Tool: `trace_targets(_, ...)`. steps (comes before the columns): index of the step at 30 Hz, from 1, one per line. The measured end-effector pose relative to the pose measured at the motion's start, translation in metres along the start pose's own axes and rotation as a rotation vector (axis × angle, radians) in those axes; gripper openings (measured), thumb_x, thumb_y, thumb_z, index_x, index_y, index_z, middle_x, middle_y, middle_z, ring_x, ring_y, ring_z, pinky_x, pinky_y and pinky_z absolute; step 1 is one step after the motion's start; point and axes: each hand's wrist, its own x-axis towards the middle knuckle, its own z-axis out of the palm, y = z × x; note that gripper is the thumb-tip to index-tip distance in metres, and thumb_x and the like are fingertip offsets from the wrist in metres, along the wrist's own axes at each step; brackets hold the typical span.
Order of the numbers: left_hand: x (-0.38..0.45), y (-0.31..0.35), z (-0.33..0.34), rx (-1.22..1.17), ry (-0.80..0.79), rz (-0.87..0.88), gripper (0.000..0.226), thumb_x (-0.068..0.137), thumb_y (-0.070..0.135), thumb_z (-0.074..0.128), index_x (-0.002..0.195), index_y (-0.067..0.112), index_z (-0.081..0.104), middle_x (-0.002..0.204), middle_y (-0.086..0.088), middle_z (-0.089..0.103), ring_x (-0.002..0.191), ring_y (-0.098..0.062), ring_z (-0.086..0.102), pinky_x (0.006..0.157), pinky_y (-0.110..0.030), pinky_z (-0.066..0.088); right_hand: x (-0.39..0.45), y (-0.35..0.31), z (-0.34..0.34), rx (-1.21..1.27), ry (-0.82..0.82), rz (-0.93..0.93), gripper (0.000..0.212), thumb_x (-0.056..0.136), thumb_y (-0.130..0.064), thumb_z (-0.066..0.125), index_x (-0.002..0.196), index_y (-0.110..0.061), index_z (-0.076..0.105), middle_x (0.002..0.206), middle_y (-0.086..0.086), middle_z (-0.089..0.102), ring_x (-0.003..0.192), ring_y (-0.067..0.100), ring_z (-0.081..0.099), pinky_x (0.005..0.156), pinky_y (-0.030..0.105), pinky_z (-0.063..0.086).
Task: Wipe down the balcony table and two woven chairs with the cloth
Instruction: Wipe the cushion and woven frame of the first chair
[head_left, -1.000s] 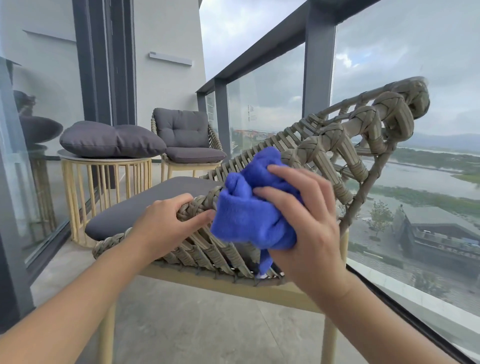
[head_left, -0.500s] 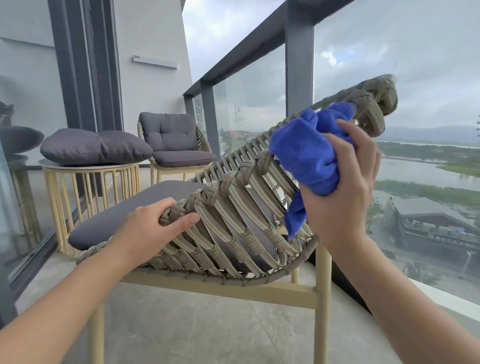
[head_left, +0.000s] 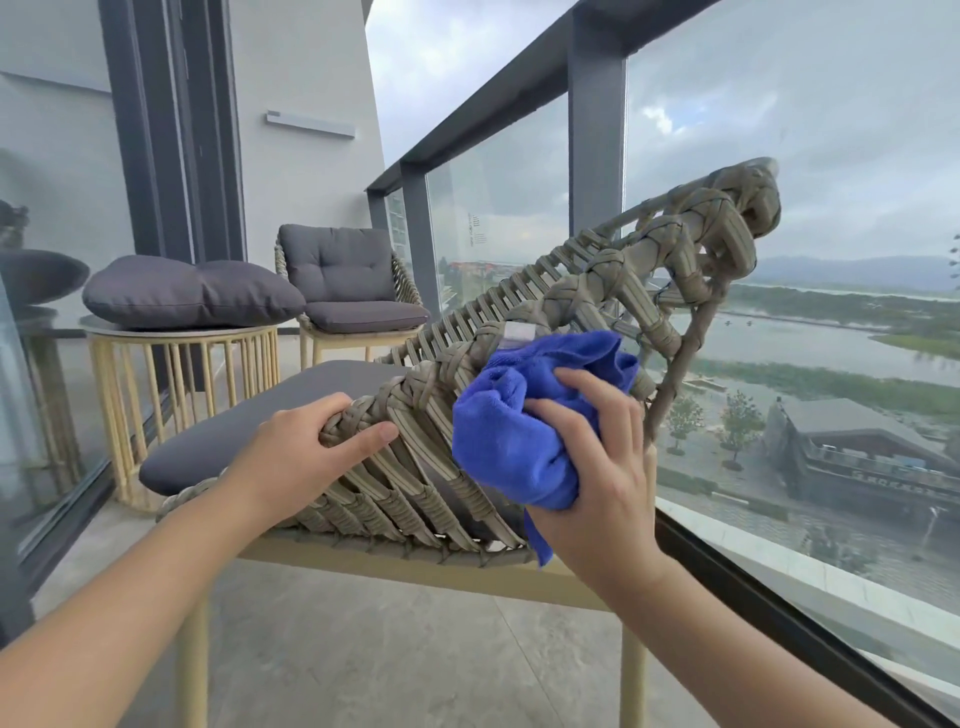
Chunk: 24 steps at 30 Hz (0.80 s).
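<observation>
On balcony, far left: round slatted table (head_left: 182, 364), grey cushion (head_left: 192, 293) lying on tabletop. Behind it, second woven chair (head_left: 348, 291) with grey cushions. Foreground: near woven chair (head_left: 597, 312), grey seat pad (head_left: 291, 410) in it. Left hand (head_left: 306, 457) grips woven rim, fingers curled over, thumb outside. Right hand (head_left: 597, 467) clutches bunched blue cloth (head_left: 524, 421), pressing it against chair's woven side.

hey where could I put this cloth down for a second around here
Bare: the near chair's seat cushion, left of your left hand, and the floor under that chair. Crowded: the table, its top covered by a cushion; the far chair has a free seat.
</observation>
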Motion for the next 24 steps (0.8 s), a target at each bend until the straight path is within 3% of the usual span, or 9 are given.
trace_targets(3,-0.002,0.007,0.0,-0.011,0.0,-0.009,0.052,0.062,0.1,0.042,0.077,0.051,0.043,0.074,0.02,0.054,0.073,0.0,0.055,0.071,-0.028,0.048,-0.02,-0.001,0.007,0.036,-0.121,-0.051,0.035,0.082,-0.023,0.081,0.114,-0.011,0.075,0.137,0.008,0.053,0.125,0.032,0.051,0.108,0.045,0.042)
trace_targets(6,-0.001,0.008,-0.001,-0.019,0.01,0.002,0.051,0.061,0.098,0.043,0.078,0.05,0.041,0.079,0.02,0.053,0.08,-0.012,0.054,0.072,-0.021,0.043,-0.052,0.005,0.018,0.011,-0.296,-0.124,0.037,0.08,-0.02,0.081,0.116,-0.018,0.073,0.137,0.003,0.054,0.123,0.03,0.053,0.098,0.049,0.046)
trace_targets(8,0.0,0.003,-0.001,-0.015,0.002,0.011,0.053,0.065,0.098,0.043,0.081,0.048,0.047,0.083,0.013,0.064,0.086,-0.017,0.062,0.078,-0.033,0.052,-0.07,0.008,0.019,-0.001,-0.41,-0.152,0.037,0.081,-0.022,0.077,0.118,-0.022,0.071,0.137,0.0,0.055,0.123,0.027,0.054,0.094,0.047,0.048)
trace_targets(11,0.002,-0.002,-0.001,0.003,-0.022,0.005,0.075,0.067,0.1,0.043,0.097,0.034,0.063,0.088,0.009,0.073,0.086,-0.01,0.067,0.082,-0.043,0.058,-0.075,0.012,0.011,0.013,-0.475,-0.152,0.04,0.081,-0.025,0.076,0.12,-0.025,0.069,0.137,-0.002,0.055,0.124,0.024,0.052,0.095,0.046,0.049)
trace_targets(13,0.003,-0.003,-0.001,0.014,-0.02,0.001,0.077,0.068,0.099,0.043,0.1,0.032,0.063,0.088,0.01,0.073,0.085,-0.006,0.066,0.081,-0.041,0.058,-0.062,0.013,0.003,0.059,-0.442,-0.136,0.039,0.08,-0.021,0.074,0.119,-0.022,0.069,0.136,0.002,0.056,0.12,0.027,0.055,0.095,0.046,0.05)
trace_targets(18,0.002,0.0,-0.002,-0.008,-0.025,-0.011,0.053,0.072,0.094,0.047,0.082,0.043,0.054,0.077,0.015,0.063,0.077,0.001,0.058,0.075,-0.03,0.05,-0.023,0.016,-0.023,0.043,-0.277,-0.131,0.037,0.075,-0.012,0.083,0.111,-0.011,0.075,0.129,0.009,0.059,0.116,0.029,0.058,0.1,0.041,0.047)
trace_targets(22,0.002,-0.002,-0.001,0.004,-0.022,-0.014,0.068,0.07,0.097,0.045,0.089,0.034,0.059,0.076,0.004,0.068,0.075,-0.015,0.064,0.073,-0.04,0.054,0.01,0.036,-0.047,0.02,-0.1,-0.043,0.043,0.068,-0.001,0.088,0.109,-0.003,0.073,0.127,0.013,0.056,0.115,0.035,0.059,0.098,0.046,0.049)
trace_targets(24,0.002,-0.001,-0.001,0.01,-0.021,-0.016,0.073,0.07,0.097,0.044,0.093,0.03,0.06,0.076,0.003,0.068,0.075,-0.014,0.065,0.075,-0.042,0.055,0.028,0.047,-0.058,0.051,0.038,0.085,0.042,0.07,-0.004,0.085,0.108,0.0,0.069,0.125,0.012,0.054,0.117,0.027,0.058,0.1,0.041,0.048)
